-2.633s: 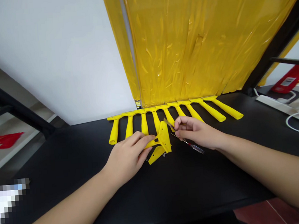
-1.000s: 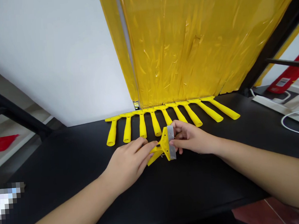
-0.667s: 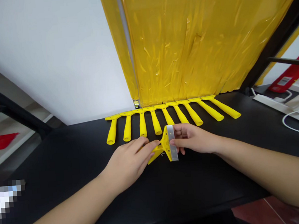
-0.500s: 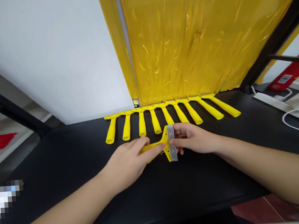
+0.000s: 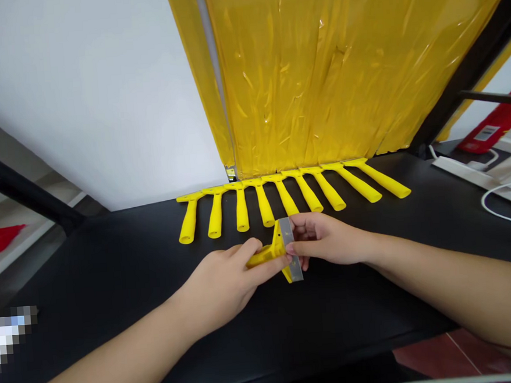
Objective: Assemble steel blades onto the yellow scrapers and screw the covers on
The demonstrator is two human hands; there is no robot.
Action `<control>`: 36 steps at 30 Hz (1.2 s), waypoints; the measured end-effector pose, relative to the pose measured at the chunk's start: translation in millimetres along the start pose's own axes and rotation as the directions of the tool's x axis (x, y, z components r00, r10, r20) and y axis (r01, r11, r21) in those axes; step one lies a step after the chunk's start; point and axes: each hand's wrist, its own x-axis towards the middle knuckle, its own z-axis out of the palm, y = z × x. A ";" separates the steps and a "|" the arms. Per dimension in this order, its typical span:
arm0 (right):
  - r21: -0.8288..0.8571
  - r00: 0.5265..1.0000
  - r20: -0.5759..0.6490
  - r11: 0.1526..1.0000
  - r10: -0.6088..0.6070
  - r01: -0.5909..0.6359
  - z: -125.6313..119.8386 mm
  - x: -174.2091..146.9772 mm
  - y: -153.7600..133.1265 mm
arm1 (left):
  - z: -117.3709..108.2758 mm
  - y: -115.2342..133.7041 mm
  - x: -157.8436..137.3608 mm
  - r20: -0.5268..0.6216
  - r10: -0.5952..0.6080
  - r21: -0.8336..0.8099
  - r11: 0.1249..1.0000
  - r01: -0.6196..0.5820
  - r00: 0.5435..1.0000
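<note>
My left hand (image 5: 222, 281) is closed around the handle of a yellow scraper (image 5: 277, 236), its thumb laid along the neck. The scraper's wide head points right, and a greyish translucent blade cover (image 5: 296, 269) runs along its edge. My right hand (image 5: 331, 237) pinches that cover between thumb and fingers; some fingertips are hidden behind it. Beyond my hands lies a row of several yellow scrapers (image 5: 241, 210), heads to the wall and handles towards me.
Everything rests on a black tabletop (image 5: 335, 326). A white panel (image 5: 100, 97) and yellow plastic sheeting (image 5: 309, 82) rise behind it. At the right are a red package (image 5: 491, 128), a white tray-like piece (image 5: 468, 176) and a white cable (image 5: 497, 213). Black frame posts (image 5: 41, 200) flank the table.
The scraper head has turned and tilted slightly in my hands. My left thumb has slid a little right, closer to the blade cover. The row has not moved.
</note>
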 end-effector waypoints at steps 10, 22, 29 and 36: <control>-0.001 1.000 0.008 1.000 0.013 -0.013 2.7 2.1 0.2 | -2.0 -2.2 1.1 -0.026 0.019 0.016 1.000 -0.018 0.999; -0.560 0.968 -0.164 0.826 -0.189 0.066 -10.3 -3.7 -9.1 | -0.2 -19.5 -3.6 -0.064 -0.156 0.052 0.986 0.159 0.986; -0.908 0.936 0.195 0.306 -0.295 0.285 -5.8 -3.8 1.6 | 2.5 -25.2 -3.4 -0.081 -0.220 0.036 0.974 0.223 0.972; -0.936 0.952 0.198 0.243 -0.233 0.254 -8.5 -6.1 -5.0 | 1.9 -23.9 -2.8 -0.075 -0.199 0.005 0.980 0.200 0.977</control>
